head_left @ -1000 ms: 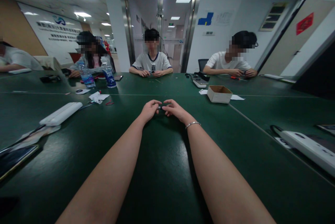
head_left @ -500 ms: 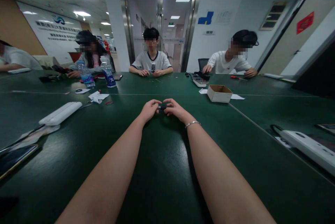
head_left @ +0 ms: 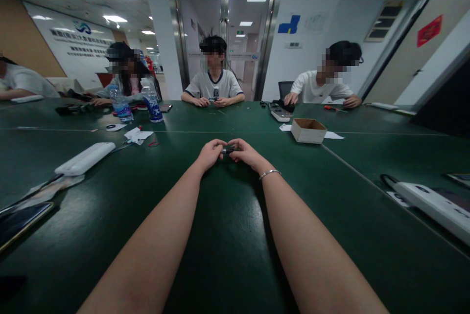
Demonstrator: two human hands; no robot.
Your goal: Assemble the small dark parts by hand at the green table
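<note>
Both my hands meet over the middle of the green table (head_left: 227,216). Between their fingertips is a small dark object (head_left: 228,149) with a shiny metallic part at its left end; its kind is too small to make out. My left hand (head_left: 211,153) pinches the left end, thumb and fingers closed on it. My right hand (head_left: 245,151), with a silver bracelet (head_left: 270,174) on the wrist, has its fingers curled round the right end. The fingertips partly cover the object.
An open cardboard box (head_left: 308,133) stands ahead on the right. White power strips lie left (head_left: 86,158) and right (head_left: 433,206). A phone (head_left: 24,223) is at the near left. Two bottles (head_left: 151,101) stand beyond crumpled paper (head_left: 137,135). Several people sit across the table.
My right fingers have shifted slightly on the small object, and its dark end looks thinner. My left hand has stayed in place. The person opposite has raised their head a little.
</note>
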